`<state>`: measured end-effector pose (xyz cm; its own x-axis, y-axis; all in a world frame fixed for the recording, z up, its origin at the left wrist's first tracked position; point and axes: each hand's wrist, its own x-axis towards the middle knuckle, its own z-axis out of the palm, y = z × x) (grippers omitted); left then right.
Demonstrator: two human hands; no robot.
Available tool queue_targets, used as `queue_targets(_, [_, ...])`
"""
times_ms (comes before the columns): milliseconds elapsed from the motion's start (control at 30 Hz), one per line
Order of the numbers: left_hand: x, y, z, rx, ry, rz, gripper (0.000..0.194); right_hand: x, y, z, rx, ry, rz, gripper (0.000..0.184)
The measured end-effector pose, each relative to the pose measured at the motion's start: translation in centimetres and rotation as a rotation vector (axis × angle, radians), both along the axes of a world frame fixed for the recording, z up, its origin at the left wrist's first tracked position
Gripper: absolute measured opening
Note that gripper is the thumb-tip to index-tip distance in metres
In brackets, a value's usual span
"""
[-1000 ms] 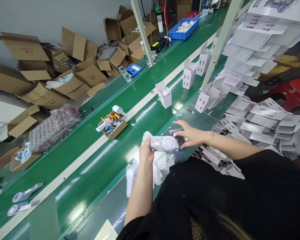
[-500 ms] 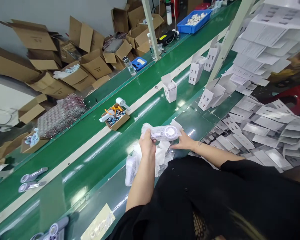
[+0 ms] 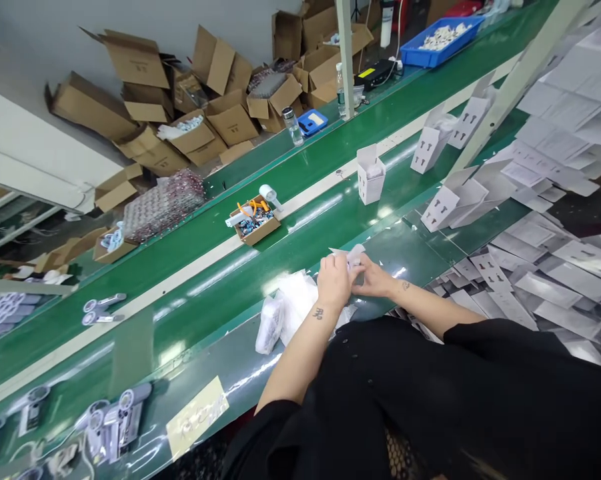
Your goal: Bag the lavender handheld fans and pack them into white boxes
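Observation:
My left hand (image 3: 334,281) and my right hand (image 3: 375,280) meet over the near edge of the green conveyor belt (image 3: 190,267). Both are closed around a small white folded box (image 3: 353,255) whose top flap sticks up between them. The bagged white device I held earlier is hidden behind my left hand. A heap of clear plastic bags (image 3: 285,310) lies just left of my left wrist.
Flat white box blanks (image 3: 530,267) are piled to the right. Opened white boxes (image 3: 370,175) stand along the belt. A small cardboard tray of parts (image 3: 254,219) sits mid-belt. Bagged devices (image 3: 113,420) lie at lower left. Brown cartons (image 3: 205,113) are heaped beyond the belt.
The view has swung left. My hands came together; the bagged device once held out in my left hand now sits hidden between both hands with a white box.

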<state>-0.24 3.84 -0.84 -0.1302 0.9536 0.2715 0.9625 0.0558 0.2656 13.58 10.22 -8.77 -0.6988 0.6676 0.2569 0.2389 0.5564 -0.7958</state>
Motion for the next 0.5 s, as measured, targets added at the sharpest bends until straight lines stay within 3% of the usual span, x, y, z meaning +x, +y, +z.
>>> queue_targets(67, [0.5, 0.0, 0.2, -0.094, 0.024, -0.017, 0.041, 0.5, -0.2, -0.5, -0.026, -0.006, -0.024, 0.07])
queue_targets(133, [1.2, -0.7, 0.0, -0.134, 0.051, -0.12, 0.047, 1.3, -0.2, -1.1, -0.041, -0.008, -0.011, 0.072])
queue_targets(267, [2.6, -2.4, -2.0, -0.103, 0.108, -0.255, 0.057, 2.7, -0.2, -1.7, -0.121, -0.001, 0.042, 0.071])
queue_targets(367, [2.8, -2.5, -2.4, -0.106, 0.091, -0.282, 0.06, 3.1, 0.6, -0.7, -0.234, -0.011, 0.003, 0.065])
queue_targets(433, [2.3, -2.2, -1.4, -0.06, 0.04, -0.301, 0.06, 2.8, 2.5, 0.8, -0.264, -0.007, 0.038, 0.059])
queue_targets(500, [1.2, -2.4, -0.2, 0.025, -0.058, -0.241, 0.052, 1.7, 6.0, 2.3, -0.25, 0.008, 0.089, 0.057])
